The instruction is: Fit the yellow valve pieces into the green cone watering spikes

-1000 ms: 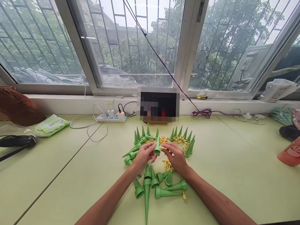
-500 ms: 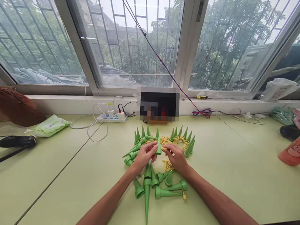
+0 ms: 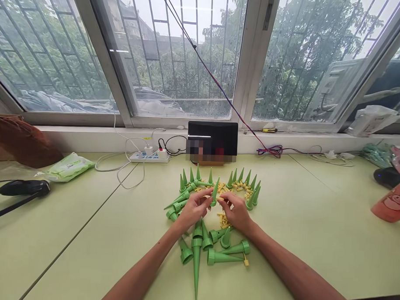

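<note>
Above the table, both hands angle inward, pinching.

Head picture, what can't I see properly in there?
All in the head view:
Held cone: the left hand covers part of it.
Yellow peg: mostly hidden by the right hand; too small to tell if its tip touches the cone.
Screen: partly blurred by blocky squares.
Cup: cut off by the right edge.
</note>
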`<action>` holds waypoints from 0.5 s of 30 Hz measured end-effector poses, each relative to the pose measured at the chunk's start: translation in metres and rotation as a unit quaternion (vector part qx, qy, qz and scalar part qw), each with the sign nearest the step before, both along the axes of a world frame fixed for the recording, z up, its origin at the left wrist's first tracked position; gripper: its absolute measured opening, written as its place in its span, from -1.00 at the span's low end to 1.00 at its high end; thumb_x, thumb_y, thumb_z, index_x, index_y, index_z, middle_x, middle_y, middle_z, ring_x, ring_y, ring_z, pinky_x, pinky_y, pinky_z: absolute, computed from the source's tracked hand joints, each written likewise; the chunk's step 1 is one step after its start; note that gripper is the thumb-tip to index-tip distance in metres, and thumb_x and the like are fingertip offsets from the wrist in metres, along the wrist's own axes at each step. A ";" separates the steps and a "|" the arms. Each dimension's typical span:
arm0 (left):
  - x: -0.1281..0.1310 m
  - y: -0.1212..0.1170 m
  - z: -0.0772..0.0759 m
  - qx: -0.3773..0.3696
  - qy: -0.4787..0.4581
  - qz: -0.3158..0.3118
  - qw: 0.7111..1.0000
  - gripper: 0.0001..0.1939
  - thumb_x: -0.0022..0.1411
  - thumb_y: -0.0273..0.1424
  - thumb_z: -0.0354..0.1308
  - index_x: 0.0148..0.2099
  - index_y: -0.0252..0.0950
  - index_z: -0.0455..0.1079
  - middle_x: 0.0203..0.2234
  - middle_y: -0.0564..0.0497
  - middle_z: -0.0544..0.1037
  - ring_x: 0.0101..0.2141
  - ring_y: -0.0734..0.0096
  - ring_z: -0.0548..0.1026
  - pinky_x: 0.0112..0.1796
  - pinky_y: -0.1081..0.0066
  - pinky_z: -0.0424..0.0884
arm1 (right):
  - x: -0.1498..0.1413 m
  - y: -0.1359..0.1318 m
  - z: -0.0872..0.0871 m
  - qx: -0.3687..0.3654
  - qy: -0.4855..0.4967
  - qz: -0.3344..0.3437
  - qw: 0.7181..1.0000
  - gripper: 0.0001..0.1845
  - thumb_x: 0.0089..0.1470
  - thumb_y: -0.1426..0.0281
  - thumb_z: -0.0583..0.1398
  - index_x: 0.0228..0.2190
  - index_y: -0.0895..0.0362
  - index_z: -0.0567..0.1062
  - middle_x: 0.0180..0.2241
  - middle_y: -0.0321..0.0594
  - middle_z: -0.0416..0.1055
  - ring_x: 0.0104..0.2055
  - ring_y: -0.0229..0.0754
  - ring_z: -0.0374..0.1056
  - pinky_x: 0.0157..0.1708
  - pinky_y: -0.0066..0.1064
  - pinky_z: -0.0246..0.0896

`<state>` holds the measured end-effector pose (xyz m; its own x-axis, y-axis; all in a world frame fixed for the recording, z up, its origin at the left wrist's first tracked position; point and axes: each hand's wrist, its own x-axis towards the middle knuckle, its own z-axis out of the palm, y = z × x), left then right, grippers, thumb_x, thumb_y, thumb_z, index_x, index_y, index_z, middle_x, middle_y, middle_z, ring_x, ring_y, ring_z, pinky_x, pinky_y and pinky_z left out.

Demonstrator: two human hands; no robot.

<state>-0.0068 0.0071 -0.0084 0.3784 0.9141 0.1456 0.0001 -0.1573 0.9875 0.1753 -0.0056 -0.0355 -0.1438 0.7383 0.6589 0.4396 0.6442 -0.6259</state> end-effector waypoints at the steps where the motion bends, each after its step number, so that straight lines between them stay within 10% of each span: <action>1: 0.000 0.000 -0.001 0.004 0.001 0.000 1.000 -0.49 0.19 -0.15 0.22 0.12 -0.31 0.45 -0.50 0.01 0.42 -0.59 0.55 0.30 -0.63 0.53 0.25 | 0.000 0.000 0.000 -0.002 -0.002 -0.002 1.000 -0.78 0.28 0.29 0.11 -0.37 0.11 0.45 -0.46 -0.22 0.41 -0.46 -0.22 0.31 -0.47 -0.43 0.25; 10: 0.002 -0.001 0.002 0.091 0.031 0.034 0.995 -0.62 0.20 -0.17 0.20 0.00 -0.25 0.50 -0.19 -0.09 0.44 -0.48 0.50 0.39 -0.61 0.53 0.30 | -0.002 0.002 -0.003 0.002 0.010 -0.027 1.000 -0.79 0.27 0.31 0.13 -0.38 0.13 0.46 -0.48 -0.25 0.39 -0.52 -0.27 0.26 -0.52 -0.46 0.20; 15: 0.001 -0.003 0.010 0.113 0.052 0.157 0.980 -0.68 0.27 -0.12 0.14 -0.23 -0.30 0.45 -0.48 0.05 0.44 -0.56 0.52 0.31 -0.57 0.52 0.25 | -0.002 0.003 -0.001 0.026 0.011 -0.040 0.999 -0.81 0.28 0.34 0.13 -0.34 0.14 0.48 -0.45 -0.23 0.40 -0.49 -0.25 0.28 -0.53 -0.47 0.21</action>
<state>-0.0053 0.0037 0.0021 0.1073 0.9370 0.3323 0.1828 -0.3472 0.9198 0.1733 -0.0024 -0.0365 -0.0710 0.7116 0.6990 0.4765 0.6398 -0.6030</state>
